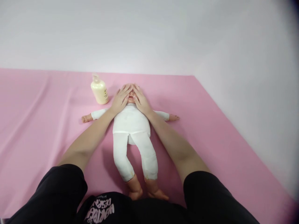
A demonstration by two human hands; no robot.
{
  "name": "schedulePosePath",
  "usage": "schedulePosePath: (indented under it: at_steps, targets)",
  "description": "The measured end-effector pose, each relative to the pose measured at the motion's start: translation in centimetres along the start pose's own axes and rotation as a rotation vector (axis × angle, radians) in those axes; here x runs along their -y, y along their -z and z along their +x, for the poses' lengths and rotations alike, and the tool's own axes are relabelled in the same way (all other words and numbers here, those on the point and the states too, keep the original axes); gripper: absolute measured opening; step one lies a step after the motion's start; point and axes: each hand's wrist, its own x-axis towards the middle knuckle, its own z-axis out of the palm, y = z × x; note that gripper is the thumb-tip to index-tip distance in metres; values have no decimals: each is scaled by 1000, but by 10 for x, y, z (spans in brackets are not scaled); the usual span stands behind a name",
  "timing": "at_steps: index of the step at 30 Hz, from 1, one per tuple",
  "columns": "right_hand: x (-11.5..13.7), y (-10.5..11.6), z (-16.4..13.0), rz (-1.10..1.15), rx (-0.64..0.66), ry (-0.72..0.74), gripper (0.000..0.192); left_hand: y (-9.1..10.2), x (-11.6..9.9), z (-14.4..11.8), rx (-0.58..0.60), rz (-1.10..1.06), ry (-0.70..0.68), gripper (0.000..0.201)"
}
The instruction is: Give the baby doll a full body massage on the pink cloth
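Observation:
A baby doll [132, 121] with a white cloth body lies on its back, feet toward me and arms spread to the sides. My left hand [121, 99] rests flat on the left side of the doll's head, fingers stretched out. On the other side of the head lies my right hand [142, 100], its fingers extended too. The fingertips of both hands come together over the forehead. Between my palms the doll's mouth and chin show; most of the head is hidden under my hands.
A pale yellow pump bottle [100, 91] stands just left of the doll's head. Pink cloth [198, 124] covers the surface, with some folds at the left. White walls [140, 34] rise behind it and along the right.

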Motion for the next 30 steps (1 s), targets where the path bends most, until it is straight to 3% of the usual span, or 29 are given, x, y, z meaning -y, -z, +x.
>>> schedulePosePath:
  at_steps: [6, 14, 17, 21, 23, 27, 30]
  targets:
    - [-3, -1, 0, 56, -46, -68, 79, -2, 4, 3, -50, -126, -13, 71]
    - [-34, -12, 5, 393, -131, -408, 90, -10, 15, 4, -121, -289, 250, 78]
    - [-36, -12, 4, 335, -208, -437, 86, 10, -1, 14, -145, -178, 216, 62]
    - [-30, -11, 2, 263, -328, -424, 86, 59, -30, 28, -150, 156, -1, 41]
    - [-25, -11, 1, 222, -374, -387, 84, 83, -36, 32, -184, 282, -30, 34]
    - [-16, -10, -2, 123, -397, -280, 77, 114, -18, 31, -320, 423, 33, 30]
    - [-10, -7, -5, 108, -421, -248, 74, 123, 5, 28, -294, 454, 91, 36]
